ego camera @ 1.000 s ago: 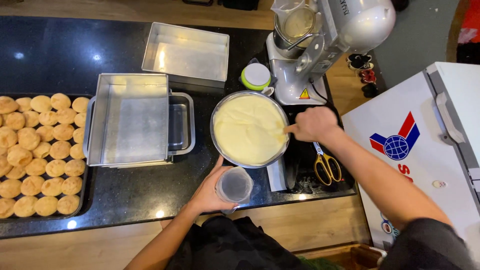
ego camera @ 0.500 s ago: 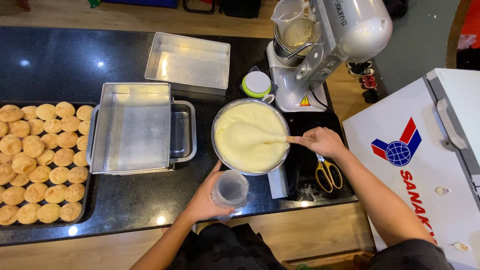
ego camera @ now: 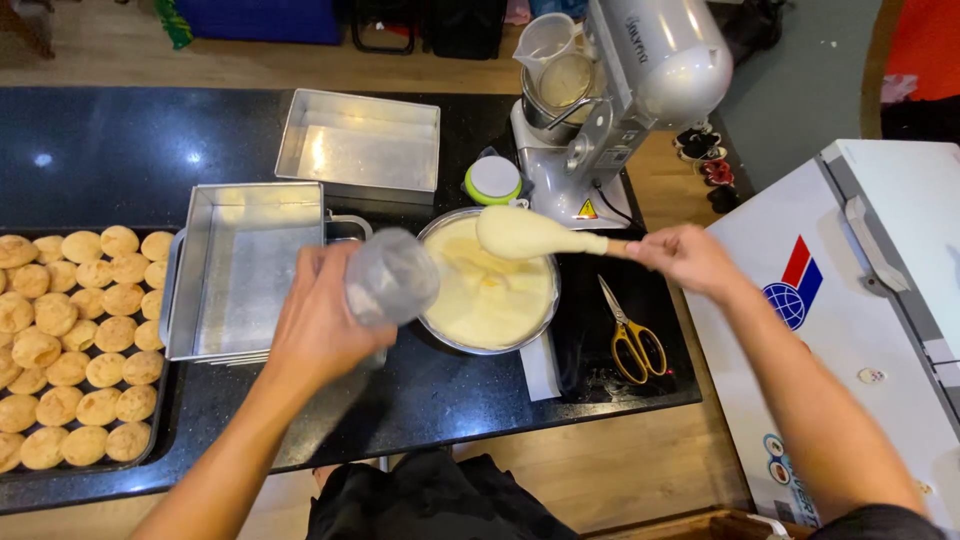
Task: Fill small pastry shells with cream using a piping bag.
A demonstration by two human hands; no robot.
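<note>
Black tabletop [ego camera: 120,150]: since a second ago we lifted the clear cup [ego camera: 392,278], left hand [ego camera: 322,325] wrapped round it, beside the batter bowl [ego camera: 490,290]; right hand [ego camera: 685,258] gripped the coated spatula [ego camera: 525,233], raised above it.

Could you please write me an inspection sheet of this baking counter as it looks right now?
Surface: black counter, glossy, on a wooden floor.
Job's things: metal bowl of pale batter; batter-coated spatula raised over it; clear plastic cup tilted beside the bowl.
Clutter: stacked square tins; another tin behind; tray of round biscuits; yellow-handled scissors; green-rimmed lid.
Hands: left hand grips the cup; right hand holds the spatula handle.
Cables: a dark cord by the stand mixer.
Surroundings: white chest freezer at right; shoes on the floor.
</note>
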